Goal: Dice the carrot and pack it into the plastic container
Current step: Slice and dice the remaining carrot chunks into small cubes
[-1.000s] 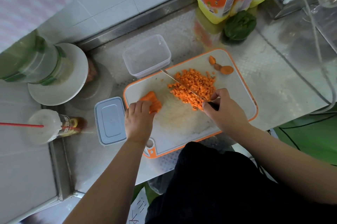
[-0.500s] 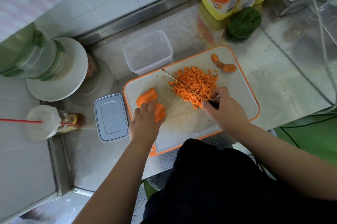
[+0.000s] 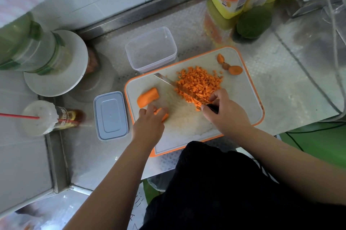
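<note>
Container check: plastic container [image 3: 151, 49] at upper centre of frame, touching the top edge of the cutting board [image 3: 241, 87], holds nothing; its lid [image 3: 110, 115] lies flat left of the board. Diced carrot [image 3: 199, 83] is piled mid-board. My right hand [image 3: 223, 112] grips the knife [image 3: 179, 88], blade against the pile. My left hand [image 3: 148, 124] pinches one carrot piece [image 3: 162, 115]; another carrot chunk [image 3: 148, 97] lies just above it.

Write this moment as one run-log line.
stage: dicing | right hand: grips knife beside diced carrot | left hand: holds carrot piece | plastic container: empty
</note>
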Tool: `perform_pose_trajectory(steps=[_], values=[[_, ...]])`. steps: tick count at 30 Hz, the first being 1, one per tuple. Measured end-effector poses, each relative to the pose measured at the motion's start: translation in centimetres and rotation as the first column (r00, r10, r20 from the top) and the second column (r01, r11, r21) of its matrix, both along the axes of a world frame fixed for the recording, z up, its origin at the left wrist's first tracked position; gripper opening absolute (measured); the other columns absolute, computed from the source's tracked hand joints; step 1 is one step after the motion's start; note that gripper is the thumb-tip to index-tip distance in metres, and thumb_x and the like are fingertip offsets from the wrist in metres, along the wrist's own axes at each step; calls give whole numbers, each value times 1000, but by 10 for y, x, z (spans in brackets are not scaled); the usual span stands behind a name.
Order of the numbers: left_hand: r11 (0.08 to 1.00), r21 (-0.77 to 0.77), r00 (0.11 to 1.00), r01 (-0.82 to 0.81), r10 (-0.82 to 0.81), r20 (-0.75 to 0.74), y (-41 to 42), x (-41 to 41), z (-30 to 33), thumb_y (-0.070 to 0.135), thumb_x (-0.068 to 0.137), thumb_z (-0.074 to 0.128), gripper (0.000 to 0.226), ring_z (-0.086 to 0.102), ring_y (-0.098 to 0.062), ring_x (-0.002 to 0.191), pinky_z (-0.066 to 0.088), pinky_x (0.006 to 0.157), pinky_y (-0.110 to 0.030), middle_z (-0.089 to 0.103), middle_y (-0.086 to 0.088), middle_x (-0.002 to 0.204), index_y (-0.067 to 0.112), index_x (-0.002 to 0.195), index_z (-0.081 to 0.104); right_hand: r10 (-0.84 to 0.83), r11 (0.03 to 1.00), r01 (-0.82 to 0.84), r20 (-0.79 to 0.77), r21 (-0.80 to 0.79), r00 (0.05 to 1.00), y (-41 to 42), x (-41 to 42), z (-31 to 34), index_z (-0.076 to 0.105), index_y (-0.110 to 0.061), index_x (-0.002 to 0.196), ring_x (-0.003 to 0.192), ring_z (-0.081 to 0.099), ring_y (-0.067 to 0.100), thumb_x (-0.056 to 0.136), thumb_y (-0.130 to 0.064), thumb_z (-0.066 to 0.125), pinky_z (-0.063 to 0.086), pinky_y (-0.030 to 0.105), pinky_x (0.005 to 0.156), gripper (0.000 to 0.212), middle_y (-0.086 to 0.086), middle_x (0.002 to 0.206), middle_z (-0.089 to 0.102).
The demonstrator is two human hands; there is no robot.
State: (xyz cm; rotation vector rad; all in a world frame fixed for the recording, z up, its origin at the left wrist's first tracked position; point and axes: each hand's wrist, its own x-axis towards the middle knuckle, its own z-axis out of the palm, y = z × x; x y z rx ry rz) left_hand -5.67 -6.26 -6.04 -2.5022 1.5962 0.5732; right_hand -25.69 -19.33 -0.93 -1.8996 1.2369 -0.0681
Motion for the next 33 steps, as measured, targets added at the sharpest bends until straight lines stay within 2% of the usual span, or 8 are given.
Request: perform_pose_trajectory(steps=[4, 10, 14, 17, 20, 24, 27, 33], values=[[998, -58, 1000, 21, -20, 17, 9, 1, -5, 9, 73, 76, 47, 53, -36, 90, 53, 51, -40, 55, -10, 109, 27, 115, 64, 41, 999, -41, 27, 1, 999, -2, -3, 2, 38, -24, 101, 62, 56, 15, 90, -39, 60, 41, 31, 52, 28, -10, 68, 53], [999, -38, 1000, -8, 8, -3, 9, 2, -5, 8, 80, 68, 48, 49, -39, 99, 55, 67, -48, 52, -12, 118, 28, 124, 61, 85, 996, -85, 92, 1, 992, -4, -7, 2, 40, -22, 101, 56, 54, 13, 90, -36, 60, 42, 34, 50, 26, -7, 64, 51], [984, -125, 991, 131, -134, -21, 4, -12, -3, 10, 64, 79, 59, 56, -37, 86, 53, 48, -39, 60, -10, 104, 28, 116, 61, 87, 995, -91, 78, 44, 993, -6, -9, 0, 43, -23, 101, 58, 55, 13, 90, -37, 59, 43, 35, 53, 25, -7, 64, 53], [938, -191, 956, 289, -293, 8, -3, -30, -11, 16, 57, 83, 71, 59, -34, 83, 52, 50, -36, 64, -9, 101, 20, 122, 54, 120, 984, -122, 23, 126, 992, -9, -10, -4, 47, -24, 100, 61, 54, 10, 90, -44, 57, 36, 28, 53, 25, -8, 66, 55], [912, -259, 946, 318, -323, 24, 0, -37, -17, 22, 65, 84, 60, 61, -33, 92, 56, 61, -39, 66, -9, 106, 11, 120, 61, 221, 967, -210, -62, 141, 973, -11, -9, -5, 52, -21, 92, 64, 52, 11, 90, -50, 55, 35, 27, 54, 29, -8, 69, 52], [929, -293, 974, 225, -227, 27, 12, -34, -20, 29, 64, 87, 61, 61, -35, 97, 56, 66, -42, 64, -9, 109, 17, 116, 58, 384, 923, -375, -208, 83, 900, -12, -3, -6, 48, -16, 75, 65, 52, 24, 94, -45, 50, 36, 35, 54, 35, 2, 67, 51], [934, -300, 979, 197, -205, 3, 13, -31, -22, 26, 60, 91, 58, 61, -35, 94, 59, 64, -42, 66, -9, 104, 14, 110, 64, 452, 888, -455, -290, 63, 843, -10, 1, -6, 36, -21, 65, 59, 46, 22, 97, -42, 45, 29, 33, 50, 40, 0, 63, 46], [920, -344, 981, 188, -192, 21, 16, -32, -21, 27, 64, 89, 51, 59, -29, 98, 58, 59, -37, 64, -6, 105, 15, 108, 66, 485, 867, -494, -349, 71, 802, -2, 5, -14, 42, -17, 72, 64, 45, 25, 98, -37, 42, 28, 33, 51, 33, -1, 63, 44]])
